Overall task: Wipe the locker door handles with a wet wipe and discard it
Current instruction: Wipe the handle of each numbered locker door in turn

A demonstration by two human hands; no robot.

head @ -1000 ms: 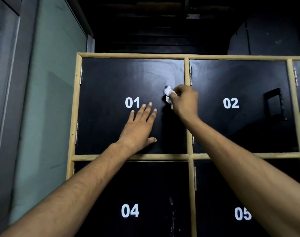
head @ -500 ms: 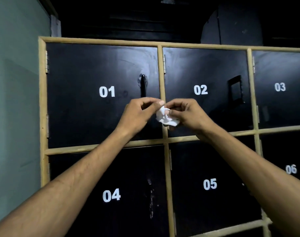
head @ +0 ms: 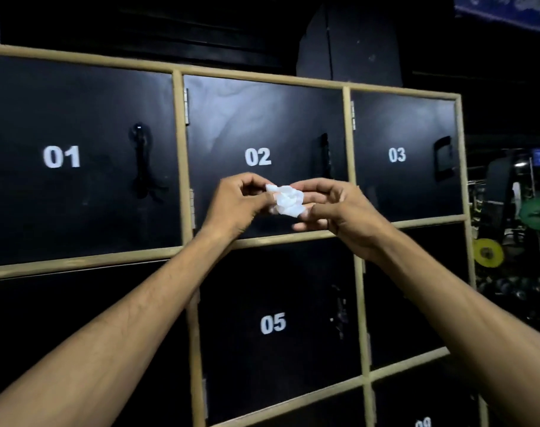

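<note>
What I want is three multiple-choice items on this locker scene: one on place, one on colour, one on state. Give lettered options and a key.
1. In front of which door is the wet wipe held?
A. 01
B. door 02
C. 05

2. What colour are the door numbers?
A. yellow
B. red
C. white

3. How is the wet wipe held?
A. pinched between the left hand and the right hand
B. draped over a handle
C. lying loose on the frame

Key:
1 B: the wet wipe shows against the lower part of door 02.
2 C: the digits are white on black doors.
3 A: fingers of both hands pinch the crumpled wet wipe.
</note>
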